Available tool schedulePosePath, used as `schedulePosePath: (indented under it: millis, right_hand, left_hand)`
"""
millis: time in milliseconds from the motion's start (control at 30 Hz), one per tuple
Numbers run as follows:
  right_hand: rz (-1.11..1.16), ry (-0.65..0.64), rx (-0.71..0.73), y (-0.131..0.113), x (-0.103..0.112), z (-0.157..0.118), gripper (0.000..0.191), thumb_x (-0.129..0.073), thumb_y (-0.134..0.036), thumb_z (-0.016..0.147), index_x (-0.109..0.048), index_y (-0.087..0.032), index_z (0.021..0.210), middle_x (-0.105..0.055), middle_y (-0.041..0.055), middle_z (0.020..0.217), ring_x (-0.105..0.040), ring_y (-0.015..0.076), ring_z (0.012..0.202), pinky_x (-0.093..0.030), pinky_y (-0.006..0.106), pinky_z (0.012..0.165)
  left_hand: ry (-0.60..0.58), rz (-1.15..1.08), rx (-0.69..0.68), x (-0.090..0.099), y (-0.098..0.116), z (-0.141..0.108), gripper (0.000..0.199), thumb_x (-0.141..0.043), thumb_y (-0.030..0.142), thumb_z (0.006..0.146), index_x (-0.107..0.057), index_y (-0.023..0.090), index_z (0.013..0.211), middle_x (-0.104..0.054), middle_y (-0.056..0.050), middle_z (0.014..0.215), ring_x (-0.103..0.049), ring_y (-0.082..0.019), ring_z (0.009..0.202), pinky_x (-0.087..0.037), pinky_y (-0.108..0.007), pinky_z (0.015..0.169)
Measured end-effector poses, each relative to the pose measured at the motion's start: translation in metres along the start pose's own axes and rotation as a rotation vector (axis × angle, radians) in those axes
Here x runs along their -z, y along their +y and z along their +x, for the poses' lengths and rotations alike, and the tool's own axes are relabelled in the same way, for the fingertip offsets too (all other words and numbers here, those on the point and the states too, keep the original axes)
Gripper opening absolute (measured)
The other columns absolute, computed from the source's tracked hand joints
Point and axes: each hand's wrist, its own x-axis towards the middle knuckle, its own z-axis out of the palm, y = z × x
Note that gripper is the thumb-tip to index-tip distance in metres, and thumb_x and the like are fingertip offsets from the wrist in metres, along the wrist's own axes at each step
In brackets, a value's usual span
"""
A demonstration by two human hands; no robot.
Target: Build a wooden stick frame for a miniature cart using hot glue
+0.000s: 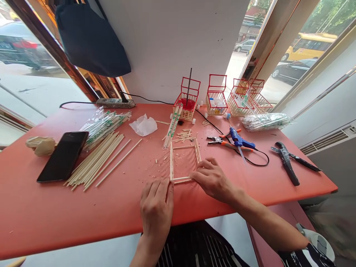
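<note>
Wooden-stick frame (pixel 182 180) on red tabletop (pixel 119 207), close to near edge, btwn L hand (pixel 156 202) & R hand (pixel 210 180). L fingers tog. at near-L corner, can't tell if pinching; R fingers curled, pinching near-R corner. Loose sticks (pixel 96 161) off L, blue glue gun (pixel 241 141) off R.

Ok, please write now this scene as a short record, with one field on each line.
Work piece: square stick frame, on the red table
Left hand: at the frame's near left corner; grip unclear
Right hand: fingers at its near right corner; grip unclear
Loose sticks: left, beside the phone
Tools: glue gun and two pliers, right side
Back of table: small stick baskets with red edges
</note>
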Motion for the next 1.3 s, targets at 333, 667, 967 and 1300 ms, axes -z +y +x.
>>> schedulePosePath:
  millis: [333,667,967,1300]
  right_hand:
    - [0.016,0.0,-0.01,0.0003,-0.0017,-0.001,0.026,-0.044,-0.006,0.099,-0.059,-0.018,0.082,-0.061,0.0022,0.072,-0.049,0.0167,0.079,-0.035,0.033,0.084]
    - [0.031,-0.032,-0.036,-0.0002,-0.0023,-0.0018,0.027,-0.042,-0.009,0.102,-0.058,-0.02,0.083,-0.062,0.0014,0.074,-0.049,0.0163,0.08,-0.034,0.033,0.085]
    - [0.023,-0.032,-0.03,0.001,-0.0033,-0.0035,0.027,-0.043,-0.009,0.102,-0.059,-0.02,0.083,-0.062,0.0016,0.074,-0.05,0.0168,0.081,-0.034,0.033,0.086]
    - [0.017,-0.03,-0.028,-0.0002,-0.0015,-0.0019,0.027,-0.043,-0.008,0.101,-0.059,-0.019,0.082,-0.061,0.0019,0.073,-0.05,0.0169,0.08,-0.033,0.033,0.085]
  left_hand:
    - [0.002,0.004,-0.003,-0.001,-0.0001,0.0004,0.007,-0.06,0.013,0.095,-0.066,0.013,0.098,-0.071,-0.009,0.086,-0.063,-0.025,0.085,-0.051,-0.038,0.086]
    - [-0.002,-0.032,0.012,0.0001,0.0001,0.0013,0.008,-0.06,0.014,0.095,-0.067,0.012,0.098,-0.071,-0.009,0.087,-0.063,-0.024,0.085,-0.05,-0.036,0.085]
    - [-0.003,-0.016,0.013,-0.0008,-0.0008,0.0017,0.008,-0.059,0.016,0.096,-0.067,0.014,0.096,-0.07,-0.007,0.084,-0.062,-0.023,0.083,-0.051,-0.036,0.083]
    - [0.0,-0.019,0.011,-0.0014,-0.0011,0.0008,0.009,-0.057,0.016,0.097,-0.066,0.016,0.098,-0.071,-0.007,0.086,-0.064,-0.024,0.084,-0.051,-0.037,0.085]
